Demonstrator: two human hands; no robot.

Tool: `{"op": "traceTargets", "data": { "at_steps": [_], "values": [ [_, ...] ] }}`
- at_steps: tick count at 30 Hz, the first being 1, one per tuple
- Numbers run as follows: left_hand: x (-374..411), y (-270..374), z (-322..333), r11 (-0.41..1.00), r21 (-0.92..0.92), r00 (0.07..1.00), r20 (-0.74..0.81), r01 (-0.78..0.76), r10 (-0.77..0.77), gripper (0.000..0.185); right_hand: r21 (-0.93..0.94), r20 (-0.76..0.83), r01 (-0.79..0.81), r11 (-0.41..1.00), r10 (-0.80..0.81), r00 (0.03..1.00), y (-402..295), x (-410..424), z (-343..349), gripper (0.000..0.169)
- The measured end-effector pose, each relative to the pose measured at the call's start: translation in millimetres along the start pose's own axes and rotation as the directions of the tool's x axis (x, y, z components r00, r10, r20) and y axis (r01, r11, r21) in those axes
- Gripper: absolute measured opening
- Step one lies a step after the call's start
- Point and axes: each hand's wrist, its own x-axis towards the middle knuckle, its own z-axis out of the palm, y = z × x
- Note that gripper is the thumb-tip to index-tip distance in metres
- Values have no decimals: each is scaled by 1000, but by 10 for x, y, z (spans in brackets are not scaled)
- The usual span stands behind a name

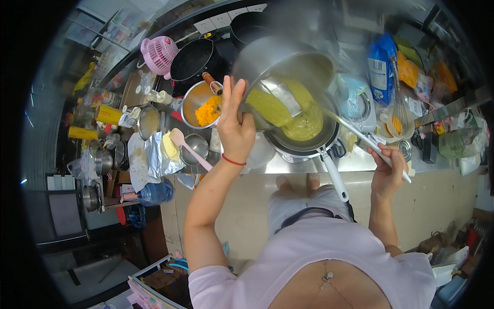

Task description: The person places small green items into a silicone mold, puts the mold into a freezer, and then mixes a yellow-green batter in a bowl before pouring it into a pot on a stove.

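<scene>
My left hand [236, 125] grips the side of a large metal mixing bowl [285, 54], which is tilted over a frying pan [332, 116]. Yellow-green batter [303, 125] slides from the bowl into the pan. Inside the bowl a metal piece [283, 94], perhaps a sieve or scraper part, lies against the batter. In my right hand [389, 170] is a long white-handled spatula [370, 143], its far end near the bowl's rim and the pan. The pan's white handle [335, 177] points toward me over the counter edge, and no hand is on it.
Left of the pan are a metal bowl with orange shreds [207, 112], butter on foil [170, 146], a pink spatula [189, 146] and a black pan [193, 58]. To the right stand a whisk [398, 100], a blue bag [382, 69] and a kitchen scale [366, 116].
</scene>
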Motion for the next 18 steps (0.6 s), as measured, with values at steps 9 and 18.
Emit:
{"op": "traceTargets", "data": {
  "at_steps": [9, 18],
  "values": [
    [-128, -95, -32, 991, -69, 988, -96, 117, -124, 65, 47, -5, -18, 999, 18, 1000, 215, -75, 51, 28],
    [-233, -140, 89, 945, -232, 943, -185, 232, -277, 70, 118, 35, -119, 986, 115, 993, 263, -175, 101, 27]
  ]
}}
